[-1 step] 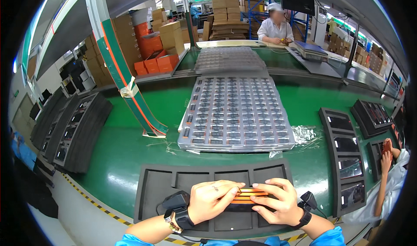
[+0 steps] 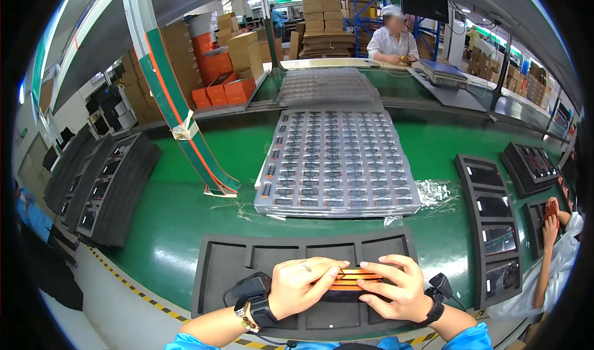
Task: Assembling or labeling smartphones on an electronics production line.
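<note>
Over the near foam tray (image 2: pixel 213 282), a small stack of thin, flat strips in black and orange (image 2: pixel 352 277) is held between my hands. My left hand (image 2: pixel 303 286) grips its left end with thumb and fingers pressed together. On the other side my right hand (image 2: pixel 396 288) has its fingers curved over the right end, thumb below. What the strips are cannot be made out, and my fingers hide both ends. Beyond the foam tray lies a stack of clear plastic trays (image 2: pixel 337 208), its pockets filled with small dark, orange-edged parts.
Foam trays holding dark, glossy flat panels (image 2: pixel 489 204) lie at right, near a co-worker's hands (image 2: pixel 549 223). A tall stack of foam trays (image 2: pixel 127 189) stands left. A green post (image 2: pixel 179 109) rises from the green table. Another person (image 2: pixel 393 38) sits across.
</note>
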`<action>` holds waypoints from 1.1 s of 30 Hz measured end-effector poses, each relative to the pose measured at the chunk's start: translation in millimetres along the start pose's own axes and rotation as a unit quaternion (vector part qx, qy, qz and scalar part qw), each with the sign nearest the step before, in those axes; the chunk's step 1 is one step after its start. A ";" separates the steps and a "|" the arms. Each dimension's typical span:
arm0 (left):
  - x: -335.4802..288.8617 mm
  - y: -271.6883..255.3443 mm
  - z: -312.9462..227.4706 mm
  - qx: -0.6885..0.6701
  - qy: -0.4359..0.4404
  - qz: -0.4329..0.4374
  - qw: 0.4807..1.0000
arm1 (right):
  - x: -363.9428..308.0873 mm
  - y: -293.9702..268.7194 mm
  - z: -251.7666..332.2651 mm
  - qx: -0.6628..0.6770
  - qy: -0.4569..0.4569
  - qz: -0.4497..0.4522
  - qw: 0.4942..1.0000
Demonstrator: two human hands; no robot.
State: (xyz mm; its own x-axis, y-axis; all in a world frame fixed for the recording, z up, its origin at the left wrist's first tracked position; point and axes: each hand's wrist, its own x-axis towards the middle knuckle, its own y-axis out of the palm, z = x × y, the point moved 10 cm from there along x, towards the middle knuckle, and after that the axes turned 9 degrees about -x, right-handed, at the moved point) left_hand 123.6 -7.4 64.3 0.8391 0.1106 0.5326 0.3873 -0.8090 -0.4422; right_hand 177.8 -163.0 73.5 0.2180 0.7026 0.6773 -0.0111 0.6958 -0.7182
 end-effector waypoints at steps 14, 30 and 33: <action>0.4 -5.2 12.8 -0.015 -0.041 -0.038 0.998 | 7.0 5.0 7.0 -0.013 -0.047 -0.005 0.999; -5.9 -7.1 -4.1 0.021 0.006 -0.022 1.000 | 0.8 -12.8 -31.7 0.211 0.133 -0.085 0.965; -7.1 -2.6 -10.8 0.062 0.038 -0.029 0.997 | -11.4 -1.6 -24.6 0.139 0.126 -0.017 0.982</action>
State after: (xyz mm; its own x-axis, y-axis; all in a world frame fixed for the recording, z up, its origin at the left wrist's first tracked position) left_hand 112.6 -12.3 69.5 0.7846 0.1080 0.6106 0.4824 -0.7250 -0.4916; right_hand 199.3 -175.8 62.9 0.4580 0.6431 0.6138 -0.2571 0.7568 -0.6010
